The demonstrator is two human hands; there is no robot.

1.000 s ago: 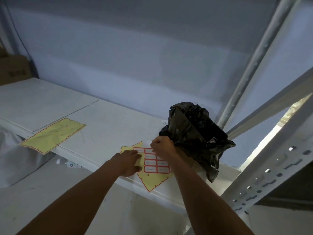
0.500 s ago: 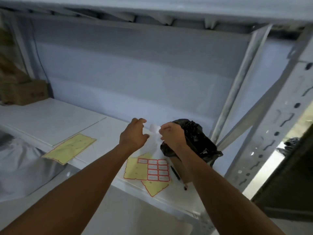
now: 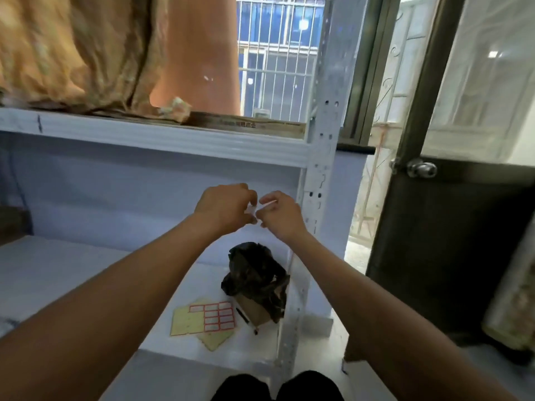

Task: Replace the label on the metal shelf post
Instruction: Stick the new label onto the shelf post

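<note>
1. We held a small white label (image 3: pixel 258 209) pinched between our left hand (image 3: pixel 224 206) and right hand (image 3: pixel 280 215), seemingly peeling its backing; blur hid the detail.
2. The white perforated metal shelf post (image 3: pixel 320 180) stood just beside our right hand.
3. The yellow sheet of red-bordered labels (image 3: pixel 202 318) lay near the shelf's front edge.
4. We judged it best to align the label squarely and press flat from one edge.

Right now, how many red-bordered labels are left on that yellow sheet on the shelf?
About 11, though blur makes it uncertain. They sit in a block on the right part of the sticker sheet, lying on the lower shelf left of the black bag.
</note>
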